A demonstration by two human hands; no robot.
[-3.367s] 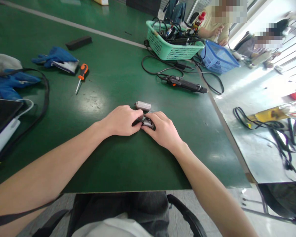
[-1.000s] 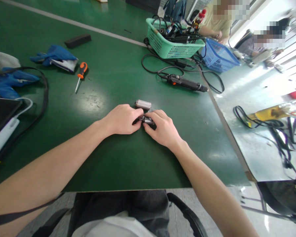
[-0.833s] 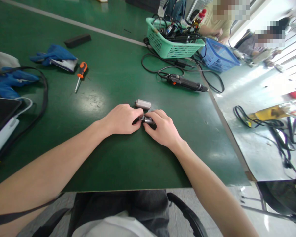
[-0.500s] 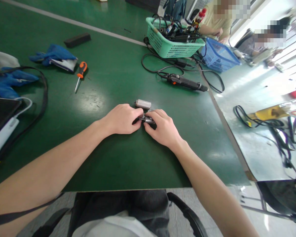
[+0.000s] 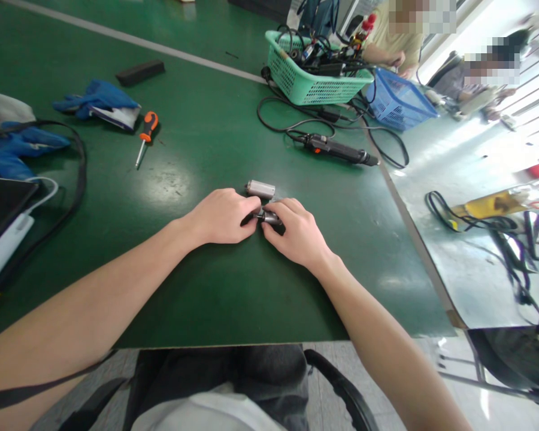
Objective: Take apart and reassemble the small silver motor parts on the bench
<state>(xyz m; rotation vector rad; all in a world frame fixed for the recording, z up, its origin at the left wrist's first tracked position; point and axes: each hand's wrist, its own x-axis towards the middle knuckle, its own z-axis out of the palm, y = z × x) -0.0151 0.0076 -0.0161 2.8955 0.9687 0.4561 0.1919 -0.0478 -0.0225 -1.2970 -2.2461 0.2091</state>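
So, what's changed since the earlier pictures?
The small metal part between the left hand and right hand has turned slightly, its right end swinging toward the silver cylinder. Both hands stay on it. The cylinder, orange-handled screwdriver and black power tool stayed put.

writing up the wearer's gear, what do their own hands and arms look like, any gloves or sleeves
The left hand and right hand are ungloved, with no rings or watch showing. The left forearm and right forearm show no sleeves. A dark strap passes across the left forearm in view; whether it is worn is unclear.
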